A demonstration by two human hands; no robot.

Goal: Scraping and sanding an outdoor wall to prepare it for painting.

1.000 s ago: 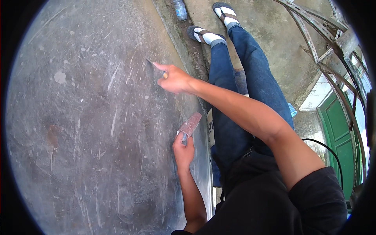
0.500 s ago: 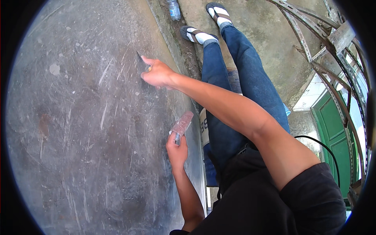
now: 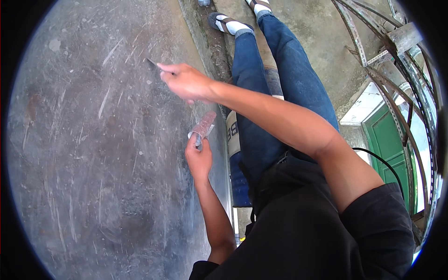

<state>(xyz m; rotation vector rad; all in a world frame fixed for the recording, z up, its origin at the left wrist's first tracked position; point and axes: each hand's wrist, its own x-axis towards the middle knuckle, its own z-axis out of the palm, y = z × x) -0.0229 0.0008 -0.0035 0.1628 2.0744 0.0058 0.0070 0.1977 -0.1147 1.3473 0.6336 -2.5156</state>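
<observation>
In the head view, the right hand (image 3: 186, 83) grips a thin scraper blade (image 3: 153, 63) against the grey wall (image 3: 93, 154), broad bare surface lying leftward, while the left hand (image 3: 198, 158) clutches folded sandpaper (image 3: 203, 127) near the wall's right edge.

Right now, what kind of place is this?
Probably an outdoor work spot beside a building: a scratched grey wall being scraped, a bare concrete floor, a rusty metal frame and a green door. The right hand holds a thin blade to the wall.

Scratched grey wall (image 3: 93, 154); concrete floor (image 3: 317, 42); green door (image 3: 387, 149); daylight
</observation>
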